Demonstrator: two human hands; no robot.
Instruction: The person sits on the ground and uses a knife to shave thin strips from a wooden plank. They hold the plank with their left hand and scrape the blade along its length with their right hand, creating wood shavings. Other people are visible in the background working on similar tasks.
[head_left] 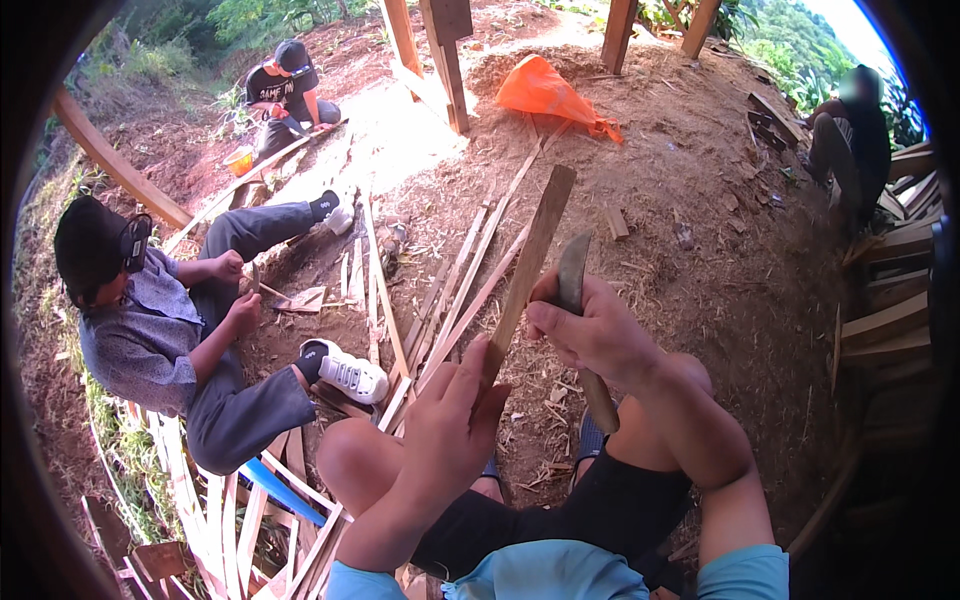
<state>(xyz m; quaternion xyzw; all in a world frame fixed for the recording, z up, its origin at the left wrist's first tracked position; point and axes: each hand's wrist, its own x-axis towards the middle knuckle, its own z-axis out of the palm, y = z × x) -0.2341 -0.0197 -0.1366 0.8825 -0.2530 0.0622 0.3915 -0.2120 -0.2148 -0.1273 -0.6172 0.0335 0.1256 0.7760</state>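
A flat wooden strip (537, 245) points up and slightly right, its lower end gripped by my left hand (450, 425). My right hand (605, 335) is closed around a curved knife (573, 268). Its grey blade rises above my fingers, and the wooden handle shows below the fist. The blade is just right of the strip; a narrow gap shows between them near the top. Whether my right fingers touch the strip I cannot tell. Both hands are above my knees.
Long wooden slats (470, 270) lie on the dirt ahead, with more slats (230, 525) at lower left. A seated person (150, 320) is close on my left; others sit farther off. An orange sheet (548, 88) lies ahead, and stacked timber (890, 325) lines the right.
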